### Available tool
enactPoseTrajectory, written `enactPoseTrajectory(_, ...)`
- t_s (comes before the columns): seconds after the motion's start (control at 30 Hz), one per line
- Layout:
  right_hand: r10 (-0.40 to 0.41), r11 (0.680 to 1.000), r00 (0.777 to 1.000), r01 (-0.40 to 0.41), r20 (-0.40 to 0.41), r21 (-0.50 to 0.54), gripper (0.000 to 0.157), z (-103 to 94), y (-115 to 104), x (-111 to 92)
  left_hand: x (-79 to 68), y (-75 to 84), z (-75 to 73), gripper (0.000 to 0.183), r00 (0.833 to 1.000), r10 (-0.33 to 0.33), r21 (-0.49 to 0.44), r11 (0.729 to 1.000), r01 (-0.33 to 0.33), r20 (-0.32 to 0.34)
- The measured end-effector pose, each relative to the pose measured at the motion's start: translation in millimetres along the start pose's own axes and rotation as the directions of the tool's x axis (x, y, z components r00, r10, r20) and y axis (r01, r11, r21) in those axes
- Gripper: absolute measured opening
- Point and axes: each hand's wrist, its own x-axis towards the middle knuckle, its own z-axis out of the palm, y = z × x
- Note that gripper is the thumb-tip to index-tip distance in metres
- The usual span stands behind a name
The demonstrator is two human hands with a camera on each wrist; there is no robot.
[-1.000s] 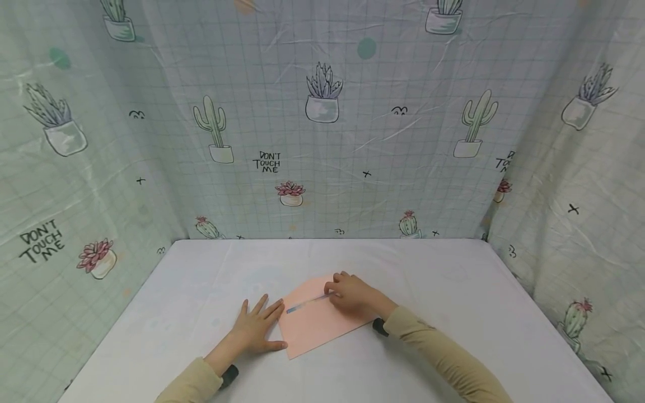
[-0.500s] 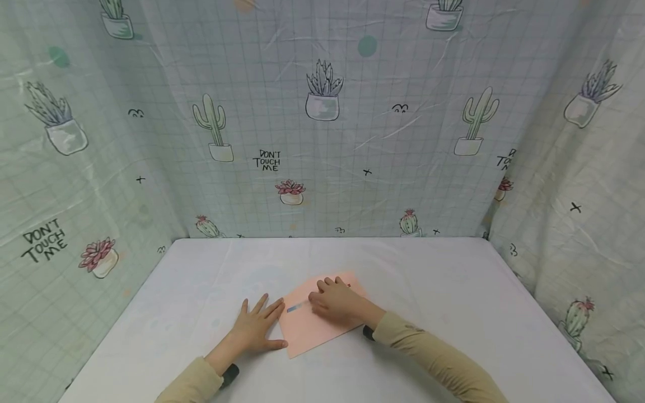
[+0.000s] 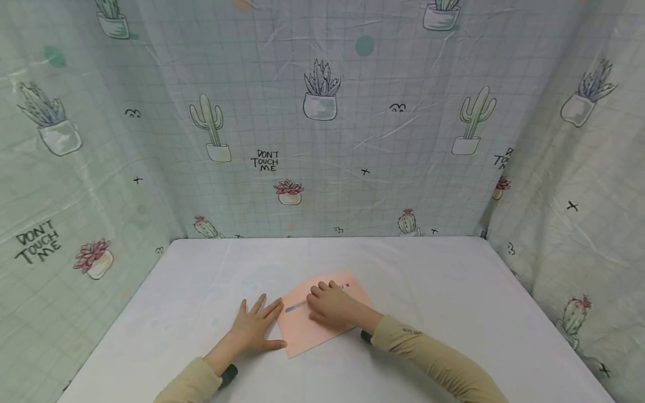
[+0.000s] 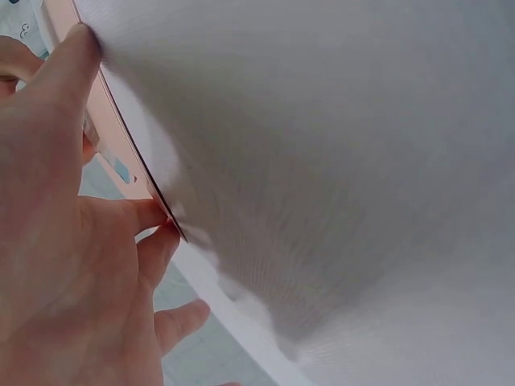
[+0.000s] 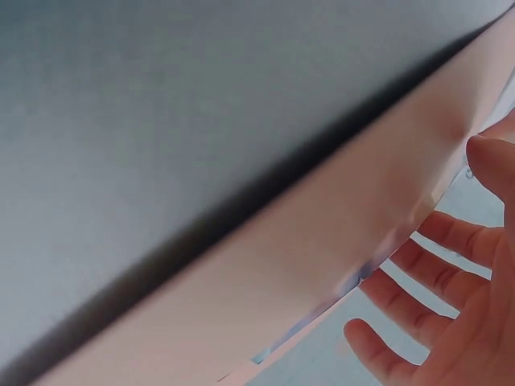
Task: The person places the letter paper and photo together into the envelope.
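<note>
A pink sheet of paper or card (image 3: 307,336) lies slanted on the white table, with a narrow, multicoloured strip resembling decorative tape (image 3: 295,307) running across it. My left hand (image 3: 254,327) lies spread at the sheet's left edge; its thumb and fingertips touch that edge in the left wrist view. Over the middle of the strip is my right hand (image 3: 332,305), its fingers bent gently and hiding part of it. In the right wrist view the fingertips of the right hand (image 5: 451,289) touch the patterned strip (image 5: 354,281), separated from each other.
The white table (image 3: 428,291) extends around the sheet on all sides. Behind it and at both sides hangs a curtain printed with cacti (image 3: 322,145). A dark wrist device (image 3: 229,375) shows under the left wrist.
My right hand has moved left along the strip from its right end to the middle, uncovering the right end. The left hand keeps its place on the sheet's edge.
</note>
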Motion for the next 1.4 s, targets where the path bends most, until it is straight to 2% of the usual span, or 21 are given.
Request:
enactPoseTrajectory(0.23,-0.001,1.000,1.000,0.002,0.022,-0.018,0.032,1.5,1,1,0.6,-0.2,-1.7,0.087,1.000,0.003,0.002,1.000,-0.003,-0.007)
enactPoseTrajectory(0.5,-0.049,0.998,0.999,0.049,0.000,0.039,0.023,-2.8,4,0,-0.1,0.9,-1.3,0.086,1.000,-0.012,0.025,1.000,0.013,-0.008)
enactPoseTrajectory(0.67,-0.070,0.997,0.998,0.069,0.008,0.038,0.022,-2.7,5,1,-0.2,3.0,-2.7,0.086,1.000,-0.024,0.035,0.999,0.025,-0.012)
enactPoseTrajectory(0.9,-0.057,0.997,0.998,0.055,0.033,0.051,0.026,-0.2,4,1,0.8,2.9,-3.1,0.086,1.000,-0.019,0.037,0.999,0.019,-0.001)
enactPoseTrajectory(1.07,-0.023,0.988,0.997,0.010,0.080,0.157,0.036,-1.7,5,-4,0.8,3.7,-5.5,0.086,1.000,-0.022,0.011,1.000,0.022,0.021)
enactPoseTrajectory(1.23,-0.005,0.955,0.990,-0.037,0.143,0.295,0.045,-1.8,7,-12,0.6,4.5,-7.5,0.086,0.999,-0.020,-0.003,1.000,0.020,0.031)
enactPoseTrajectory(1.4,0.015,0.923,0.985,-0.080,0.173,0.376,0.044,-2.8,8,-18,-0.3,4.3,-7.0,0.086,1.000,-0.011,-0.016,1.000,0.011,0.016)
